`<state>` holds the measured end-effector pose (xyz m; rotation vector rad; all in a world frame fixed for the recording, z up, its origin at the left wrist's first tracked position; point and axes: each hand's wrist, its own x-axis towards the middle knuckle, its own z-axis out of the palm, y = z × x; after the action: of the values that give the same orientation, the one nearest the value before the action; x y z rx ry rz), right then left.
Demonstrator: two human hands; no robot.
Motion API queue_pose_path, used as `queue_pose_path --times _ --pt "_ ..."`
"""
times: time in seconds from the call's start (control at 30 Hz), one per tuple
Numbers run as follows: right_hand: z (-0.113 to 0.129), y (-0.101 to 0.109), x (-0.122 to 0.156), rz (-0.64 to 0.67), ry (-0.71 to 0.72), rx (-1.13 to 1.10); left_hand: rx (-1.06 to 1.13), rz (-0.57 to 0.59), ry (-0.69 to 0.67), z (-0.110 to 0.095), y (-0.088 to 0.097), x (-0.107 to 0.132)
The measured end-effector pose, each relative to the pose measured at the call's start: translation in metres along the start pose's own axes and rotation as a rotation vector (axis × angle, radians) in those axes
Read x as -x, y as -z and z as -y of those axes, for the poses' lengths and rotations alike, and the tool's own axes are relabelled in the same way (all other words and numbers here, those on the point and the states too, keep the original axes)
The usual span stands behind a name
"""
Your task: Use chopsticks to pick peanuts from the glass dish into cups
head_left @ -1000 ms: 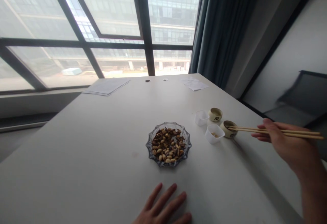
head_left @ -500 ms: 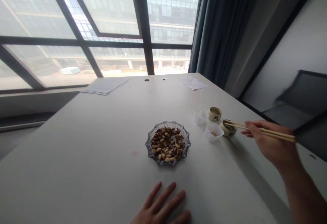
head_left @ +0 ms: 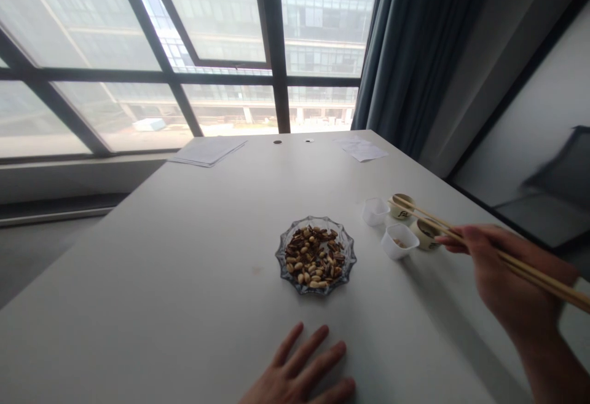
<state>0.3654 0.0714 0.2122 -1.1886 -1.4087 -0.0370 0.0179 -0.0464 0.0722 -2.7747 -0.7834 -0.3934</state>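
Note:
My right hand (head_left: 504, 278) grips a pair of wooden chopsticks (head_left: 433, 224), whose tips reach over the two small beige ceramic cups (head_left: 426, 233) at the right of the white table (head_left: 184, 256). Beside the cups stand two small clear plastic cups (head_left: 399, 241); the nearer one holds a few bits. A scalloped glass dish (head_left: 316, 255) full of mixed nuts and seeds sits in the middle. My left hand (head_left: 302, 373) lies flat on the table near its front edge, fingers spread, holding nothing.
Sheets of paper (head_left: 207, 150) lie at the far left of the table and another sheet (head_left: 364, 149) at the far right. A large window stands behind, with a dark curtain (head_left: 415, 53) at the right. A dark chair (head_left: 553, 189) is beside the table's right edge.
The chopsticks have tilted, their tips rising from the nearer beige cup toward the farther one. My right hand shifted slightly. The view has swung a little; my left hand stays flat.

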Motion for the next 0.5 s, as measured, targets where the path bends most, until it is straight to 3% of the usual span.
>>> queue_pose_path --times 0.17,0.3,0.5 --pt "0.010 -0.016 0.021 0.138 0.017 -0.307 -0.007 0.014 -0.005 0.002 0.004 -0.002" --pt "0.017 -0.027 0.037 0.292 -0.058 -0.457 -0.018 0.020 0.002 0.001 0.004 -0.002" --pt "0.034 -0.051 0.061 0.640 -0.423 -0.715 -0.024 0.002 0.009 0.000 0.002 0.000"
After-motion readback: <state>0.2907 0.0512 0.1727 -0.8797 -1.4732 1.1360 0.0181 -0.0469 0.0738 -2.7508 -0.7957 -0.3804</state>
